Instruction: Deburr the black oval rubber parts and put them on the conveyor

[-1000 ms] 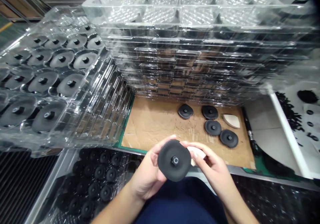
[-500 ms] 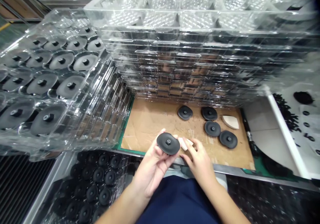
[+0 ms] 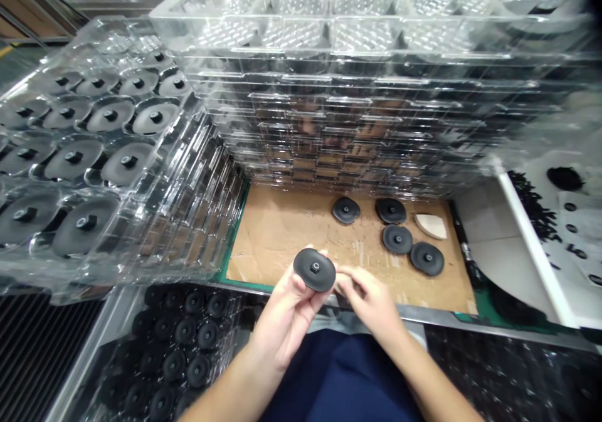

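Observation:
My left hand (image 3: 294,309) holds a black rounded disc (image 3: 314,270) from below, its fingers around the rim. The disc has a small raised hub in the middle and faces up. My right hand (image 3: 371,296) is pinched at the right edge of this disc; the small white piece seen in it just before is now mostly hidden by the fingers. On the cardboard (image 3: 273,227) beyond lie several similar loose discs, among them one disc (image 3: 345,210) apart from the rest and another disc (image 3: 427,258) at the right. A pale fan-shaped piece (image 3: 430,226) lies near them.
Tall stacks of clear plastic trays (image 3: 329,115) stand at the back. Another tray stack (image 3: 155,221) at the left carries black discs in its pockets. Below left is a tray of round black parts (image 3: 185,331). At the right, a white-edged bin wall (image 3: 540,246) stands beside small black parts.
My right hand has moved slightly left, against the edge of the disc, and the white piece between its fingers has gone out of sight. My left hand keeps the disc nearly still.

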A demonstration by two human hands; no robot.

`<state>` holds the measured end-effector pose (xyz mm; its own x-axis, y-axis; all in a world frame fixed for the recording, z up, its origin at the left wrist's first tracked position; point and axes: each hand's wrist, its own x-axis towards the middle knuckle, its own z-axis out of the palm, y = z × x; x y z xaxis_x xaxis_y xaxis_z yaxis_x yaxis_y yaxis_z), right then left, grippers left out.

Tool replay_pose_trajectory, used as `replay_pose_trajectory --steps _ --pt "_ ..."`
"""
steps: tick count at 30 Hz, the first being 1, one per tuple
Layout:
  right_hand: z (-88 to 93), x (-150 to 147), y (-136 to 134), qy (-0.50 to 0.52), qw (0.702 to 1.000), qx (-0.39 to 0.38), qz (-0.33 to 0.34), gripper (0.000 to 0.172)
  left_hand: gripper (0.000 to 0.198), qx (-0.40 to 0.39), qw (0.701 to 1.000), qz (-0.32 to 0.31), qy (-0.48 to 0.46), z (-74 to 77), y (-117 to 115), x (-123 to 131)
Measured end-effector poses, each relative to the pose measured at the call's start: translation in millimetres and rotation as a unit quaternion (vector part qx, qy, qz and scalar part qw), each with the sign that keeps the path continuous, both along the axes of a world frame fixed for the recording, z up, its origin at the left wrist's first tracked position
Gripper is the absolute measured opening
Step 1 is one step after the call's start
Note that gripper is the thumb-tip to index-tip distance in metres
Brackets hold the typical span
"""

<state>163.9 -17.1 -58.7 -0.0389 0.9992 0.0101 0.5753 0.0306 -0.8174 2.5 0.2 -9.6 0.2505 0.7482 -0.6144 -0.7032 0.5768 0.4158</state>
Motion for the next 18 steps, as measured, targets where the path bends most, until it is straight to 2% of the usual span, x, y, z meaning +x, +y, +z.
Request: replay_pose_trajectory --steps 2,4,6,8,10,11,15,16,18 --pt "26.7 1 8 0.014 0.999 0.004 -0.03 0.022 0.063 0.012 1.0 -0.003 0.007 0.5 0 3" --pt "58.0 -4 14 0.039 0.997 0.043 -0.043 0.022 0.062 0.027 0.999 -0.011 0.015 2.2 -1 6" --pt "84.9 -12 17 0.066 0.992 0.108 -0.005 0.023 0.057 0.034 0.999 -0.037 0.013 5.4 -1 9" --pt "101.3 -19 17 0.088 0.988 0.111 0.07 0.024 0.054 0.032 0.998 -0.058 0.015 9.0 -1 10" --pt "107.2 -23 19 0.087 0.985 0.059 0.136 0.021 0.054 0.025 0.998 -0.053 0.033 11.8 -1 9" --pt "107.4 -24 20 0.079 0.985 0.045 0.148 0.019 0.055 0.024 0.998 -0.05 0.042 12.8 -1 9" --pt "104.1 -27 24 0.056 0.986 0.141 0.07 0.022 0.047 0.048 0.995 -0.082 0.026 15.0 -3 10" --pt "104.5 -26 22 0.069 0.983 0.149 0.079 0.023 0.046 0.053 0.994 -0.09 0.015 15.7 -3 9" --pt "107.2 -18 14 0.097 0.979 0.111 0.138 0.021 0.05 0.053 0.995 -0.089 0.001 17.1 -2 7"
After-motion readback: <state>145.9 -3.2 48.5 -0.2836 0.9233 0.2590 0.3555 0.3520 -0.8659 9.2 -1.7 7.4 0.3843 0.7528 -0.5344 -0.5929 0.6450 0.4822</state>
